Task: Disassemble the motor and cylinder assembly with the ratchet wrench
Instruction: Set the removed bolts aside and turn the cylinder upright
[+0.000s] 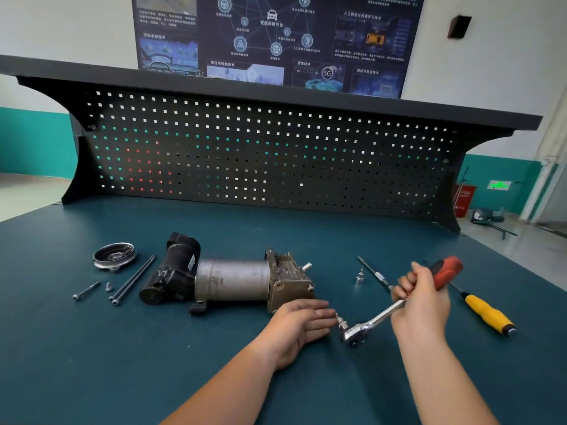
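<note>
The motor and cylinder assembly lies on its side on the teal bench mat, with a black motor end at the left and a finned metal block at the right. My right hand grips the ratchet wrench by its red and black handle, its head tilted down near the mat with a small bit on it. My left hand hovers flat with straight fingers just in front of the assembly's right end, fingertips close to the wrench bit.
A round metal cover, two long bolts, a shorter bolt and a small screw lie left of the assembly. A socket, an extension bar and a yellow-handled screwdriver lie at the right. A black pegboard stands behind.
</note>
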Motion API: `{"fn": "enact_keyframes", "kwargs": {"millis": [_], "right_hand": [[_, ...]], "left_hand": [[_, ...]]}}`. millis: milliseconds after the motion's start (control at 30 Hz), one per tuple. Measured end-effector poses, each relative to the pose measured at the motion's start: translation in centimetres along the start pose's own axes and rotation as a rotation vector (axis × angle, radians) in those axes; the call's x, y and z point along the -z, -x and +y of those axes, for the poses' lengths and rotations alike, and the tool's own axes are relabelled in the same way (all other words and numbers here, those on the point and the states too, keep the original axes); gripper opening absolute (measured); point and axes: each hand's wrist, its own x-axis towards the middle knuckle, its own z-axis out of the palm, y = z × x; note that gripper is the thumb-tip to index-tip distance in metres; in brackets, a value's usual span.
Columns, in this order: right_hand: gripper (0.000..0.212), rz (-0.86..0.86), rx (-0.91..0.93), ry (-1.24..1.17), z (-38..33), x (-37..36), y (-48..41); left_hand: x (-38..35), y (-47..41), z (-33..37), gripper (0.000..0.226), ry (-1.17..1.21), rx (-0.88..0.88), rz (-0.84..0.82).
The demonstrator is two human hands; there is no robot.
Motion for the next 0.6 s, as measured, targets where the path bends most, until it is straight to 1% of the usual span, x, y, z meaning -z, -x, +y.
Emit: {"fn": "enact_keyframes", "kwargs": {"millis": [67, 100, 167, 233, 267, 300, 333, 367, 400, 433, 467, 500, 533, 600], "right_hand": [[0.028, 0.097, -0.056, -0.038, 0.5, 1.0, -1.8], [0.028, 0.141, -0.086, -0.052, 0.9, 1.5, -2.5], [0.027, 0.212, -0.152, -0.084, 1.7, 2.7, -3.8], [0.027, 0.254, -0.209, -0.113, 2.4, 3.8, -4.7], [0.027, 0.263, -0.235, -0.113, 2.7, 4.2, -5.1], [0.026, 0.265, -0.252, -0.091, 3.0, 4.6, -5.4], [0.025, 0.26, -0.258, -0.04, 3.2, 4.7, -5.6], [0.021, 0.25, -0.239, 0.075, 3.5, 4.9, -5.8], [0.016, 0.237, -0.199, 0.249, 3.6, 4.9, -5.8], [0.02, 0.232, -0.147, 0.457, 3.7, 4.9, -5.8], [0.029, 0.23, -0.095, 0.639, 3.8, 5.1, -5.8], [0.037, 0.227, -0.053, 0.774, 3.8, 5.3, -5.9], [0.046, 0.225, -0.029, 0.863, 3.7, 5.4, -5.9], [0.063, 0.232, -0.024, 0.964, 3.4, 5.8, -5.9]], "left_hand": [[-0.2, 0.2, -0.6, 0.025, -0.251, -0.125, -0.02], [-0.2, 0.4, -0.8, 0.027, -0.437, -0.208, -0.029], [-0.3, 0.6, -1.3, 0.039, -0.891, -0.412, -0.061], [-0.8, 0.7, -2.0, 0.051, -1.261, -0.631, -0.206], [-1.1, 0.8, -2.3, 0.054, -1.386, -0.695, -0.299], [-1.5, 0.9, -2.6, 0.055, -1.478, -0.72, -0.366], [-1.7, 0.9, -2.7, 0.054, -1.534, -0.721, -0.395], [-1.8, 1.0, -2.7, 0.053, -1.555, -0.713, -0.398], [-1.7, 1.0, -2.6, 0.052, -1.551, -0.703, -0.387], [-1.7, 1.0, -2.5, 0.051, -1.544, -0.689, -0.374], [-1.6, 1.0, -2.4, 0.051, -1.544, -0.673, -0.365], [-1.6, 1.0, -2.4, 0.051, -1.55, -0.657, -0.362], [-1.7, 1.1, -2.3, 0.051, -1.558, -0.639, -0.363], [-1.7, 1.2, -2.3, 0.05, -1.565, -0.601, -0.374]]}}
